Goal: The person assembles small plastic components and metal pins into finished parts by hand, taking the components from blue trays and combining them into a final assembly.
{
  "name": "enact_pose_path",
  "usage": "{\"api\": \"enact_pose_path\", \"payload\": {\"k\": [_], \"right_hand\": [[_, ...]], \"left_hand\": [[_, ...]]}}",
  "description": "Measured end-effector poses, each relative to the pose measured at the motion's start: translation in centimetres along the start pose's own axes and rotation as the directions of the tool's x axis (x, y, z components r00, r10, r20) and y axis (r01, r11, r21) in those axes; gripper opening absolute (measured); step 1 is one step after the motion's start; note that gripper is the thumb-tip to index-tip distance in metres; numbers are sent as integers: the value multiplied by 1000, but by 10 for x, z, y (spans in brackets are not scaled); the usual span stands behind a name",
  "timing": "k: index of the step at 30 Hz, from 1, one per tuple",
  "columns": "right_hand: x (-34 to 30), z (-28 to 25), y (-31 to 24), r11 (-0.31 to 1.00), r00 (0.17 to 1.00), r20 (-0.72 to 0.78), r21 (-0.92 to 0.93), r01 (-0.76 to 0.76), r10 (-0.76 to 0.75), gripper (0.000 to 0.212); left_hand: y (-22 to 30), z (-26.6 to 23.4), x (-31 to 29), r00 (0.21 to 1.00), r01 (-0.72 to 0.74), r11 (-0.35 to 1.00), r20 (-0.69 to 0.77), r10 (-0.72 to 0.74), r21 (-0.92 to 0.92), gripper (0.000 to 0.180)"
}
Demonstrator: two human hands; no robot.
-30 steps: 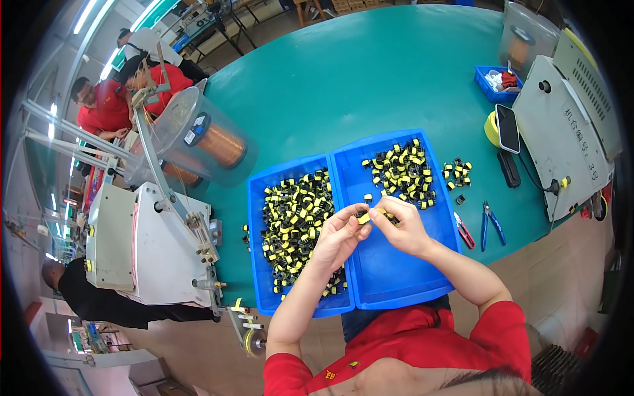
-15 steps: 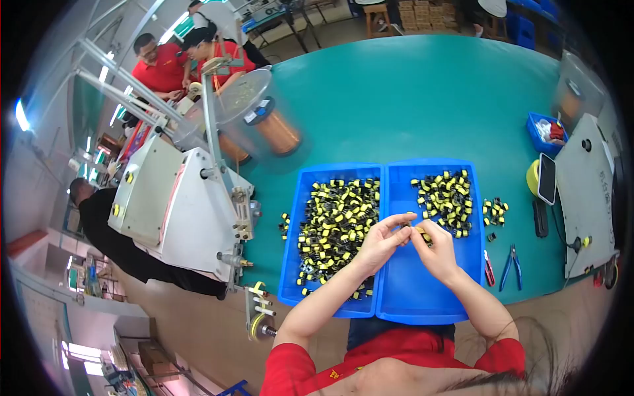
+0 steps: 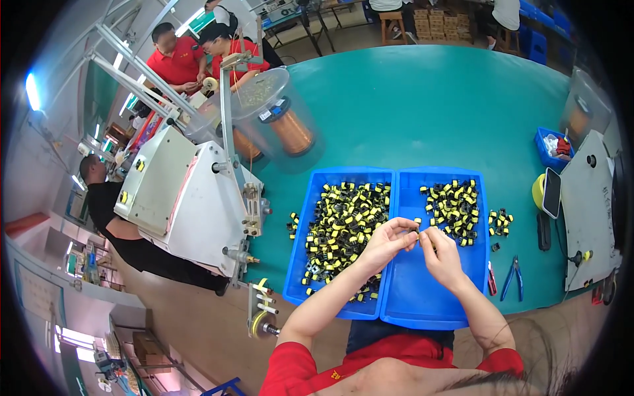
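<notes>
My left hand (image 3: 384, 244) and my right hand (image 3: 442, 256) meet above the inner edges of two blue trays, fingertips pinched together. Between them is a small black-and-yellow coil (image 3: 417, 222), mostly covered by the fingers. A dark bit also shows among my right fingers, too small to make out. The left blue tray (image 3: 295, 276) is heaped with similar taped coils (image 3: 347, 218). In the right blue tray (image 3: 422, 305), a smaller pile of coils (image 3: 456, 206) lies toward the far right, beyond my right hand.
Loose coils (image 3: 500, 222) lie right of the trays, near blue-handled pliers (image 3: 513, 277) and a red-handled tool (image 3: 491, 280). A phone (image 3: 551, 193) leans on a yellow roll. At left stands a white winding machine (image 3: 205, 204) beside a copper wire spool (image 3: 290, 131). Other people are beyond it.
The view has shifted slightly, so the scene sits a little further right and lower. My fingers have shifted around the coil, and its yellow side now shows above the fingertips.
</notes>
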State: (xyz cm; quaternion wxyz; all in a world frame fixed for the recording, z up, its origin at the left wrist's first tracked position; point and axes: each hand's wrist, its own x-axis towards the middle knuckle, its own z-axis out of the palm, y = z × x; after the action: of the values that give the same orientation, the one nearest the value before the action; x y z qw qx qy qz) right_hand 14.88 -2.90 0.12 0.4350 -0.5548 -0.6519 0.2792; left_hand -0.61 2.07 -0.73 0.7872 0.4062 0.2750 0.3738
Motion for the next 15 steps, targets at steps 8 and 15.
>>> {"api": "enact_pose_path", "payload": {"k": [8, 15], "right_hand": [[1, 0, 7, 995, 995, 39, 51, -90, 88, 19], [0, 4, 6, 981, 984, -35, 82, -174, 177, 20]], "left_hand": [[0, 2, 2, 999, -19, 994, -33, 23, 111, 28], [-3, 0, 2, 995, -29, 982, -87, 46, 185, 28]]}}
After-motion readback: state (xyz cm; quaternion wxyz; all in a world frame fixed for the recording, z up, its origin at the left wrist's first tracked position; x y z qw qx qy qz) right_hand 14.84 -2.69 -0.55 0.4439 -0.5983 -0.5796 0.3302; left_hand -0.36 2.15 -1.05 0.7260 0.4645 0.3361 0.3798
